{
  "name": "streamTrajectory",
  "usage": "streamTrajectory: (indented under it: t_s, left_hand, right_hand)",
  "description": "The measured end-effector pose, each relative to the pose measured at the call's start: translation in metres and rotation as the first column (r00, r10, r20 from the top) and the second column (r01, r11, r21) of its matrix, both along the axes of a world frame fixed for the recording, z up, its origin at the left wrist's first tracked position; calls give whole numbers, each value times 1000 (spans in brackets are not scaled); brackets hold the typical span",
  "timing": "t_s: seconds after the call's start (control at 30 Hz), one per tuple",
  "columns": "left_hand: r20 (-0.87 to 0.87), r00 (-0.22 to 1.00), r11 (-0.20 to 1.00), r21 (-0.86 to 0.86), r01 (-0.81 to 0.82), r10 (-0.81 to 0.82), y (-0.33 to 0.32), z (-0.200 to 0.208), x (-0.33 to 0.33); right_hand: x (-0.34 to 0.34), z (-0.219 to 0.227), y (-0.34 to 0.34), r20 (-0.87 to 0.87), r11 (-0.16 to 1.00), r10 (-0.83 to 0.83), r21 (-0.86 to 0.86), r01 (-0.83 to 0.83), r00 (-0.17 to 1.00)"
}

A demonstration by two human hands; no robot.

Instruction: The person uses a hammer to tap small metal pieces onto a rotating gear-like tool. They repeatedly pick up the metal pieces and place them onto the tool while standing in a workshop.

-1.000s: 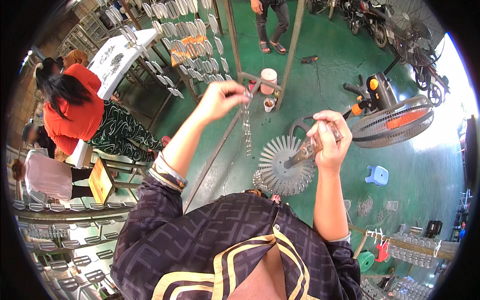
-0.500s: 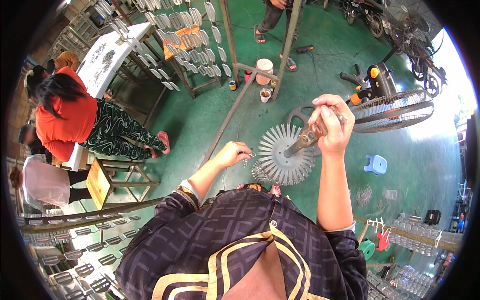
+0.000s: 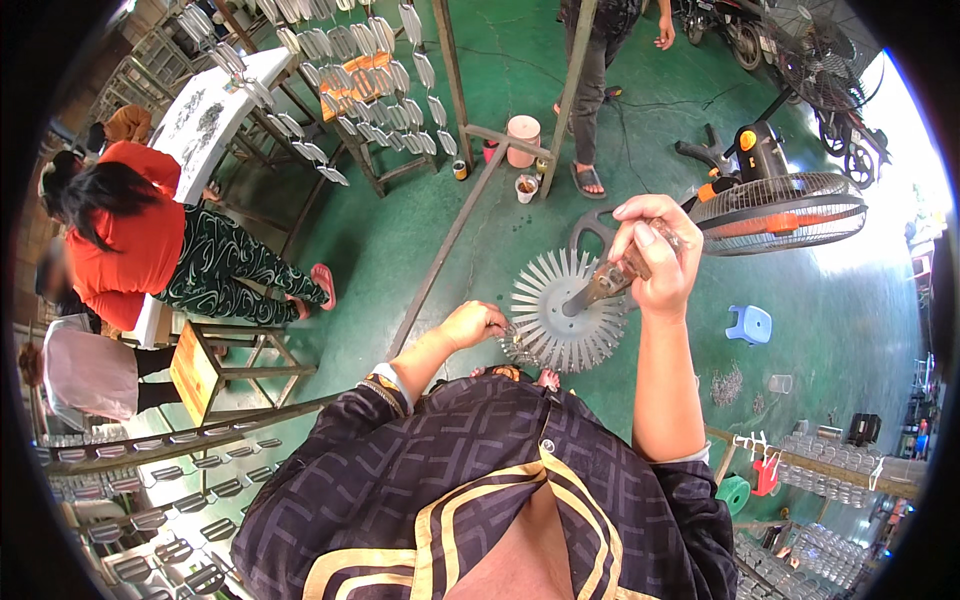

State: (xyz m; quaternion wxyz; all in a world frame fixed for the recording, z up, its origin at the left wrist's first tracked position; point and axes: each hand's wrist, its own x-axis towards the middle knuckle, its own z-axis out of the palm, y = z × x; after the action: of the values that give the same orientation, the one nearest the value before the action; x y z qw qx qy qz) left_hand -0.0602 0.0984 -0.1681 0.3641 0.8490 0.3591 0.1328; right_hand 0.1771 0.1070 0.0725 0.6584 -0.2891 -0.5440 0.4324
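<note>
In front of me is a round grey metal wheel (image 3: 545, 310) with many flat slats spreading out like spokes. My right hand (image 3: 660, 250) is closed around the top of a worn, rust-brown metal tool (image 3: 603, 285). Its narrower lower end reaches down over the wheel's middle; whether it is fixed there I cannot tell. My left hand (image 3: 475, 325) is at the wheel's left edge, its fingers pinched together. Small shiny metal pieces (image 3: 518, 345) hang by the wheel's rim beside those fingertips. What the fingers hold is too small to make out.
A floor fan (image 3: 780, 215) stands to the right, with a blue stool (image 3: 750, 325) nearer. A metal frame bar (image 3: 445, 255) crosses the floor at left. Racks of hanging metal parts (image 3: 370, 80) stand at the back. A person in red (image 3: 130, 220) works at a white table (image 3: 215, 110).
My left hand has moved slightly down, closer to the wheel's rim. My right hand keeps its grip, barely shifted. At the back, a person in dark trousers has stepped to a new spot.
</note>
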Motion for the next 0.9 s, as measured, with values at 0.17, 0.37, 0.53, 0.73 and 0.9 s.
streamTrajectory:
  t_s: [0.17, 0.37, 0.53, 0.73, 0.9]
  left_hand:
    - [-67, 998, 999, -50, -4, 0, -3, -12, -3]
    - [-310, 919, 963, 191, -191, 244, 73, 162, -27]
    - [416, 806, 406, 708, -577, 420, 126, 379, -32]
    - [773, 543, -310, 631, -711, 327, 175, 532, -14]
    - [686, 481, -240, 678, -695, 545, 204, 575, 7]
  right_hand:
    - [1, 0, -3, 17, 996, 69, -54, -68, 998]
    - [1, -1, -1, 17, 998, 50, -28, -49, 999]
    - [4, -5, -2, -5, 1000, 13, -18, -13, 1000]
    - [0, -3, -5, 2, 999, 37, -11, -37, 999]
    - [9, -7, -9, 4, 1000, 16, 5, -16, 1000]
